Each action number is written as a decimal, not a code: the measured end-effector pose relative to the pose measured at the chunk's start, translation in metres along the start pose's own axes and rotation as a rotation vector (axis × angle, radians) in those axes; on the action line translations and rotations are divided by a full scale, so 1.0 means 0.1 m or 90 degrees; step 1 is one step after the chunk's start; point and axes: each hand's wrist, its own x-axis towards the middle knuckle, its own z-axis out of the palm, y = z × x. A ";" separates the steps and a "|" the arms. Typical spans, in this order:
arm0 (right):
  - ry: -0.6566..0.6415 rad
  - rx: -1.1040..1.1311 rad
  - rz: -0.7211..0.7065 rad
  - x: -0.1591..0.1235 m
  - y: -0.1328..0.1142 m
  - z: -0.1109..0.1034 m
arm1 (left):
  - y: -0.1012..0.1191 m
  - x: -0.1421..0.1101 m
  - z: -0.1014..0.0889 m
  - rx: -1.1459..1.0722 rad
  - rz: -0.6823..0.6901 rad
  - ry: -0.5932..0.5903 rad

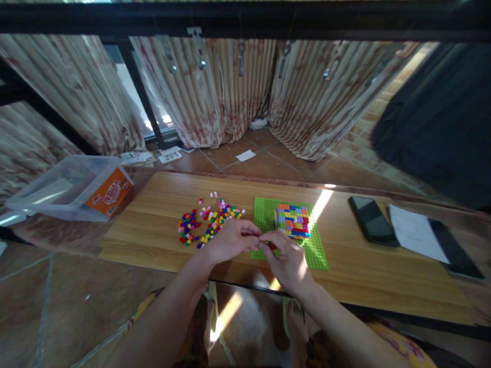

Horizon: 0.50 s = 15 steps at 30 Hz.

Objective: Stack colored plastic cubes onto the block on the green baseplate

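Over the left part of a green studded baseplate (264,214), my two hands meet fingertip to fingertip. My left hand (236,237) is closed in a pinch, and so is my right hand (284,253); whatever lies between the fingers is too small to make out. On the baseplate stands a block built of multicoloured toy bricks (292,220), just beyond my right hand. Loose small bricks (222,214) in many colours lie scattered on the wood to the left, partly hidden behind my left hand.
The wooden table (146,225) runs wide across the view. A clear plastic bin (69,189) with an orange label stands at its left end. To the right lie a dark phone (373,221), a white paper (416,232) and another dark flat device (456,250). Curtains (230,92) hang behind.
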 end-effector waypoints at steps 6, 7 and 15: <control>0.008 0.023 0.051 -0.03 0.07 -0.10 | -0.05 0.10 0.14 -0.037 0.009 0.016; 0.006 0.027 0.058 -0.03 0.09 -0.13 | -0.05 0.12 0.17 -0.044 0.018 0.022; 0.011 -0.006 0.031 -0.01 0.21 -0.35 | -0.12 0.30 0.37 -0.054 0.050 0.048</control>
